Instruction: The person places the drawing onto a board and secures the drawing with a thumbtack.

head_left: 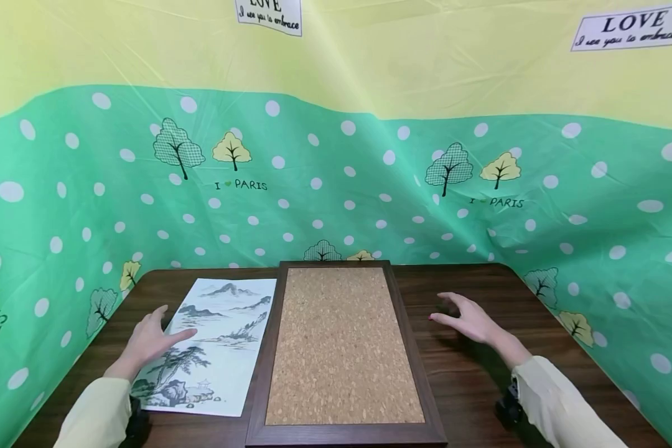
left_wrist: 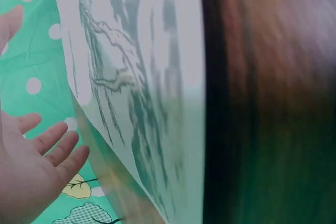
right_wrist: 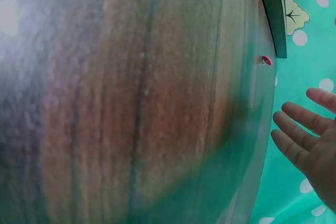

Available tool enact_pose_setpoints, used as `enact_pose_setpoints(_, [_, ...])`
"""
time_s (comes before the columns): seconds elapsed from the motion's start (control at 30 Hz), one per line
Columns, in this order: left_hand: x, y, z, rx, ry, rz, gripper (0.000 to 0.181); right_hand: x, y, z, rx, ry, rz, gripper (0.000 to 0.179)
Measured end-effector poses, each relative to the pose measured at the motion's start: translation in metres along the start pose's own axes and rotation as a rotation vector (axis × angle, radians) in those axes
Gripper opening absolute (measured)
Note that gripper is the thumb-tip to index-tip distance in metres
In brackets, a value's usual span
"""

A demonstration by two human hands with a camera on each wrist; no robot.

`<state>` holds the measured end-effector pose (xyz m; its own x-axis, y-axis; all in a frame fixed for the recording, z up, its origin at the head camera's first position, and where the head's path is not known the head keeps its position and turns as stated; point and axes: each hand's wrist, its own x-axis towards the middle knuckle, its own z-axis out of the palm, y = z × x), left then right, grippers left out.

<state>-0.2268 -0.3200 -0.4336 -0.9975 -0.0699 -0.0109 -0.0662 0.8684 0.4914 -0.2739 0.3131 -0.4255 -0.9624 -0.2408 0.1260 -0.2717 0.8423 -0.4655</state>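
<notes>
My left hand is over the left edge of a sheet of paper printed with an ink landscape of mountains and trees. Its fingers are spread and hold nothing; whether they touch the sheet I cannot tell. Right of the sheet lies a cork board in a dark wooden frame. My right hand is to the right of the board, with fingers apart and nothing in them. A small pink pushpin lies on the table in the right wrist view, near the right thumb tip in the head view.
The dark wood-grain table carries the sheet and the board. A green and yellow cloth with dots and trees hangs behind and along both sides. Dark wrist straps show at both sleeves.
</notes>
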Motion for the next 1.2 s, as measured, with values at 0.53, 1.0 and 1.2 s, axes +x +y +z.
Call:
enact_pose_setpoints(0.53, [0.003, -0.005, -0.005, -0.127, -0.043, -0.127, 0.092, 0.007, 0.004, 0.008, 0.244, -0.033, 0.055, 0.040])
enact_pose_setpoints(1.0, [0.003, -0.003, -0.001, -0.120, -0.007, -0.231, 0.080, 0.014, -0.004, 0.018, 0.229, -0.038, 0.099, 0.016])
enact_pose_setpoints(1.2, [0.001, 0.005, 0.002, -0.071, 0.015, -0.259, 0.078, 0.018, -0.008, 0.023, 0.151, 0.000, 0.100, 0.014])
